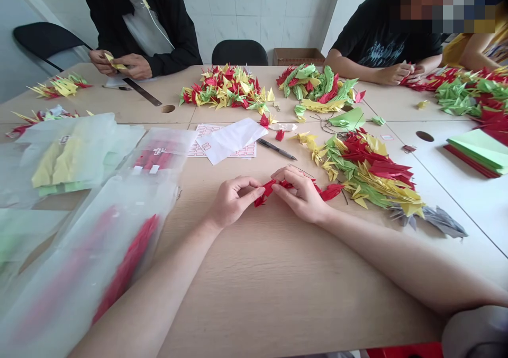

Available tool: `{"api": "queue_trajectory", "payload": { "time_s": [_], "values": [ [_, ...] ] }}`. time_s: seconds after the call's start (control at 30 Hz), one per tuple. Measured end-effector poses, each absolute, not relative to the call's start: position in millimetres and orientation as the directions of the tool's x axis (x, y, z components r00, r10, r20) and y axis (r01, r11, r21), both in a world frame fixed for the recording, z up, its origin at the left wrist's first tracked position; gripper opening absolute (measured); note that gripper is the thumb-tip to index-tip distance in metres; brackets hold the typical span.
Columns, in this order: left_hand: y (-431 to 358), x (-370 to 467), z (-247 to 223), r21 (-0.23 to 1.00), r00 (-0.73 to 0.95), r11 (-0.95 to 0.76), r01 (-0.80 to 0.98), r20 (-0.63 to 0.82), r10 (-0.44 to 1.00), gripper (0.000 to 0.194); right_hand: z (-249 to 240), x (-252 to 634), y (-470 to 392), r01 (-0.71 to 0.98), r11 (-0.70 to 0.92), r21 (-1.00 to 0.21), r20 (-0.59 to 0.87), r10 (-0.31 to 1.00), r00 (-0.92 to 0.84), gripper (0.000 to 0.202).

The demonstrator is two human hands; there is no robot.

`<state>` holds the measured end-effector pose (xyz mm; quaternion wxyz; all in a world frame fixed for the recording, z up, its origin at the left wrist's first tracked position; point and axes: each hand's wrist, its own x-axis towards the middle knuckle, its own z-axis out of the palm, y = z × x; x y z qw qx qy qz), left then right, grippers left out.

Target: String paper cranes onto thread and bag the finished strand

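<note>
Over the middle of the table, a red folded-paper crane (269, 187) is pinched between both hands. My left hand (237, 200) grips its left side between thumb and index finger. On its right side, my right hand (298, 193) closes its fingers, hiding part of the paper. More red folded paper (332, 191) shows just beyond the right hand, seemingly in line with the piece held; whether they are joined I cannot tell. To the right lies a bundle of red, yellow and green paper cranes (369, 170), with a grey one (444, 221) at its near end.
Clear plastic bags (79, 273) with folded paper cover the left side. A pen (277, 149) and a sticker sheet (238, 149) lie ahead. Crane piles (226, 87) stand farther back. Green and red paper sheets (482, 149) are stacked right. Co-workers sit opposite, one near a ruler (142, 91).
</note>
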<state>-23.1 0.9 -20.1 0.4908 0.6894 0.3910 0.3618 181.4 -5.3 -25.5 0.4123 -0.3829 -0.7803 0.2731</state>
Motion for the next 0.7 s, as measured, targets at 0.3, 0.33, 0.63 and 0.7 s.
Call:
{"api": "queue_trajectory", "payload": {
  "time_s": [0.3,0.33,0.63,0.7],
  "values": [
    [-1,-22,-17,0.849,0.477,-0.469,0.245,0.316,0.820,0.017,-20,178,-9,0.268,0.407,-0.873,0.295,0.879,-0.375,0.021],
    [-1,-23,-18,0.870,0.473,-0.437,0.230,0.293,0.831,0.018,-20,178,-8,0.243,0.374,-0.895,0.272,0.889,-0.369,0.024],
    [-4,-20,-22,0.993,0.509,-0.115,0.019,0.090,0.856,0.041,-31,179,-7,0.170,0.334,-0.927,0.311,0.939,-0.148,0.026],
    [-4,-17,-23,0.994,0.492,-0.104,0.036,0.073,0.868,0.048,-32,179,-9,0.183,0.353,-0.918,0.331,0.933,-0.140,0.024]
  ]
}}
